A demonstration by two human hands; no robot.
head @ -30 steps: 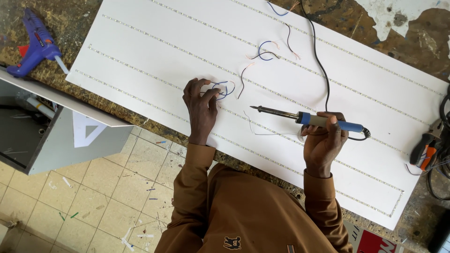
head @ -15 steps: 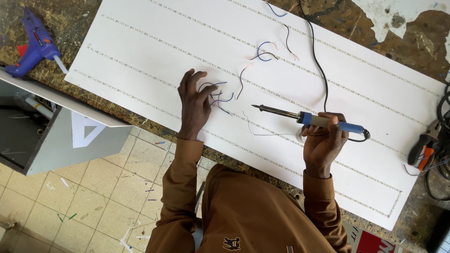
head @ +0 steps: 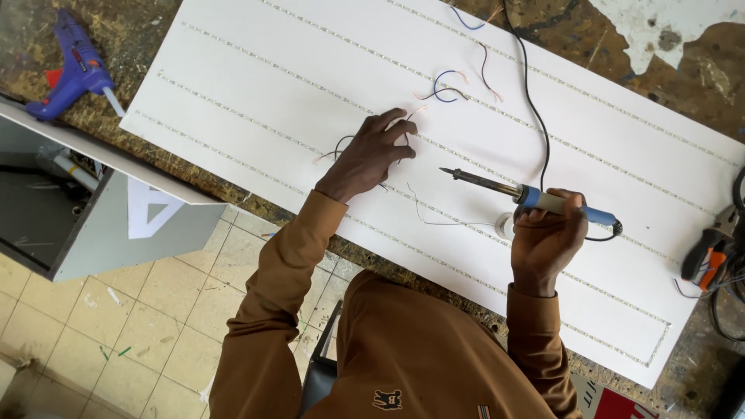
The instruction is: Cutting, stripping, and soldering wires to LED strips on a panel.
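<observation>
A long white panel [head: 256,101] with rows of thin light strips lies across the workbench. My left hand [head: 371,155] rests on it, fingers pressing down on short loose wires [head: 335,147]. My right hand [head: 545,240] grips a soldering iron [head: 535,198] with a blue handle, its metal tip held above the panel and pointing left toward my left hand. A black cord [head: 535,116] runs from the iron up across the panel. More short wires [head: 446,85] lie on the panel beyond my left hand. A thin strand of solder [head: 434,221] curls toward a small spool by my right hand.
A blue glue gun [head: 74,70] lies at the bench's far left. A grey box with a white letter shape [head: 147,209] stands below the bench edge. Pliers with orange and black grips [head: 710,252] and dark cables lie at the right. Tiled floor shows below.
My left hand has slid up and to the right along the panel over the wires. The soldering iron has stayed nearly in place in my right hand.
</observation>
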